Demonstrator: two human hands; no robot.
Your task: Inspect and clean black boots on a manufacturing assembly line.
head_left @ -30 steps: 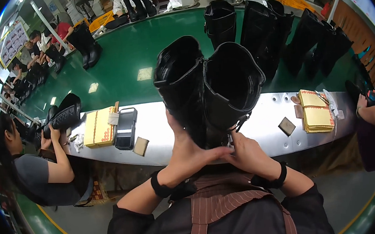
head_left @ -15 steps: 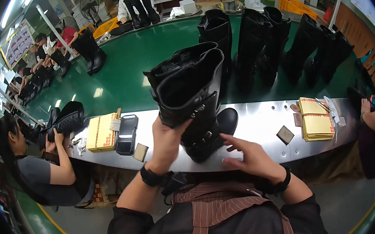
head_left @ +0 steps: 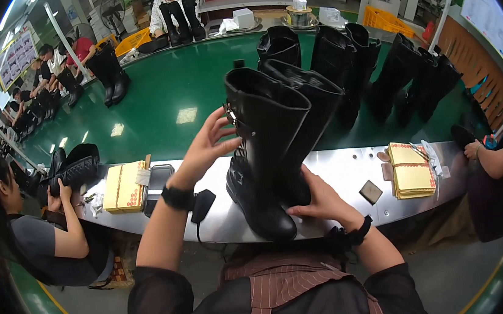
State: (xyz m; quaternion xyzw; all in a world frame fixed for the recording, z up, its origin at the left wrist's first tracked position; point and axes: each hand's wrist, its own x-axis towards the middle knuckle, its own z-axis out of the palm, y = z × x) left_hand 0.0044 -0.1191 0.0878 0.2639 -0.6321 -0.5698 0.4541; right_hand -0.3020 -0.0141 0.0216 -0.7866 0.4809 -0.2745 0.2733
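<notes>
A tall black boot (head_left: 264, 128) with buckled straps stands in front of me on the metal table edge (head_left: 332, 225), its toe toward me. Close behind it, a second black boot (head_left: 314, 98) leans slightly to the right. My left hand (head_left: 206, 149) is at the near boot's upper shaft, fingers spread and fingertips by the strap buckle (head_left: 231, 115). Low down, my right hand (head_left: 324, 198) closes round the rear boot's foot, thumb in front; some of its fingers are hidden.
Several more black boots (head_left: 399, 74) stand on the green table surface (head_left: 159, 99). Banded yellow paper stacks (head_left: 124, 185) lie left and right. A small square block (head_left: 370, 192) is near my right hand. A dark corded object (head_left: 203, 205) lies by my left wrist. Co-workers sit on both sides.
The boot in my left hand has turned, its buckles now facing left and its toe toward me. My left hand has loosened its grasp; my right has moved in to the rear boot's foot.
</notes>
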